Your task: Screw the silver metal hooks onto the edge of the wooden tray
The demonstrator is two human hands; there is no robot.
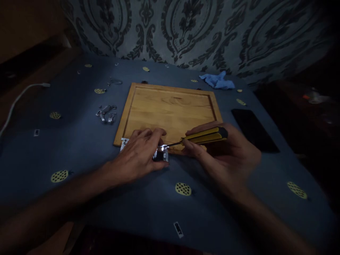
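Left hand (140,150) of mine grips a metal part (166,156) at the near edge of the wooden board (172,109); rightward, my right hand (233,157) clasps a screwdriver (204,136). Working its tip there seems the step; next calls for steady pressure.

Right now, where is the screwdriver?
In the head view, the screwdriver is mostly right of centre, in the right hand by the near edge of the wooden board, its tip at the metal part under the left hand.
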